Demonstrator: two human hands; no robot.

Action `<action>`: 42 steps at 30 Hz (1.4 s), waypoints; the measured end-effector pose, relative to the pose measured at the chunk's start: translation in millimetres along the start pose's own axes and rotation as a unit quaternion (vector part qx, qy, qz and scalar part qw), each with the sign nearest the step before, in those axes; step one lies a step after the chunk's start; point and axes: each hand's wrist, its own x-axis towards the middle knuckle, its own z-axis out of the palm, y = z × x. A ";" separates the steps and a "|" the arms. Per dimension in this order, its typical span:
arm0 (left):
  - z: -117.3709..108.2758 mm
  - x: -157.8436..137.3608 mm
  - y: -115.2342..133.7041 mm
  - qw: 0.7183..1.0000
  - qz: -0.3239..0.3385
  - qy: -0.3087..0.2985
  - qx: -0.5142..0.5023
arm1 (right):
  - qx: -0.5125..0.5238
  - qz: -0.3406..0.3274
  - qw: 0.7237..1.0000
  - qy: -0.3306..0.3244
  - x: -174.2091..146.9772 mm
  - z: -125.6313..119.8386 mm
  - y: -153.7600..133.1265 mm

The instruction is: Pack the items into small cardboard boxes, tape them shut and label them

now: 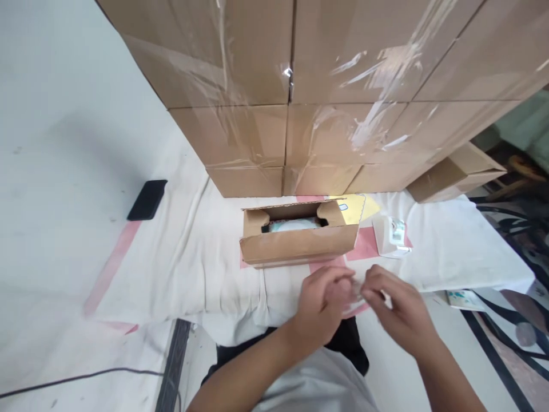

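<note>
Near the front edge of the cloth-covered table, my left hand [323, 300] is closed, thumb against fingers. My right hand [397, 312] is also closed in a pinch a short way to its right. Between the fingertips there seems to be something small and see-through, too blurred to name. Just beyond my hands stands a cardboard box [295, 249], its top open, with a pale blue-and-white item [294, 224] partly showing inside. To the right of that box lies a small white carton [388, 240] with a green picture on it.
Behind the open box rises a stack of taped cardboard boxes [253, 137]. A yellow sheet [358, 209] lies by its base. A black phone-like object [148, 200] rests at the left. Another carton [458, 171] stands at the back right. Pink tape [114, 257] marks the white cloth [201, 246].
</note>
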 end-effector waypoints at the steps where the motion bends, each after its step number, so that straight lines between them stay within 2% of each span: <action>1: -16.3 -11.7 6.2 1.000 0.006 0.016 0.009 | 0.001 -0.042 0.998 -0.042 6.9 9.7 -8.7; 3: -41.6 -28.6 14.5 0.996 0.046 0.055 0.046 | 0.003 -0.099 0.990 -0.105 19.9 27.4 -21.3; 6: -61.8 -40.1 18.2 0.982 0.106 0.110 0.109 | -0.017 -0.133 0.977 -0.164 34.4 47.6 -30.7; 10: -70.9 -43.3 13.6 0.964 0.135 0.126 0.189 | -0.038 -0.126 0.978 -0.165 41.7 59.3 -35.5; 12: -75.7 -43.2 11.7 0.948 0.172 0.151 0.219 | -0.071 -0.119 0.986 -0.097 44.1 55.2 -37.0; 14: -84.0 -40.8 13.5 0.928 0.213 0.202 0.230 | -0.140 -0.126 0.982 0.012 51.2 43.5 -37.7; 16: -95.4 -34.4 20.5 0.909 0.241 0.243 0.238 | -0.222 -0.150 0.957 0.110 66.2 27.9 -37.1; 17: -101.6 -29.4 25.6 0.902 0.250 0.249 0.250 | -0.259 -0.162 0.943 0.128 76.8 20.8 -36.3; 19: -113.3 -16.3 37.2 0.893 0.262 0.233 0.283 | -0.321 -0.185 0.923 0.104 101.1 11.8 -33.6; 23: -128.8 14.8 58.0 0.905 0.224 0.141 0.334 | -0.371 -0.197 0.907 -0.038 136.8 18.1 -24.2; 25: -133.3 29.6 66.2 0.924 0.149 0.091 0.339 | -0.360 -0.193 0.910 -0.078 139.5 26.1 -18.0; 28: -138.4 51.2 75.5 0.950 0.009 0.026 0.311 | -0.330 -0.189 0.919 -0.105 131.3 33.0 -9.7; 30: -140.7 64.9 77.9 0.953 -0.055 -0.026 0.296 | -0.309 -0.187 0.926 -0.109 125.6 33.7 -6.1; 32: -141.4 76.4 76.0 0.948 -0.086 -0.074 0.296 | -0.294 -0.183 0.932 -0.110 123.1 33.0 -4.3; 35: -139.6 86.7 67.1 0.938 -0.097 -0.099 0.318 | -0.280 -0.175 0.937 -0.110 124.5 32.0 -3.5; 42: -130.4 87.4 55.5 0.904 -0.050 -0.076 0.418 | -0.261 -0.169 0.944 -0.112 126.5 31.7 -1.5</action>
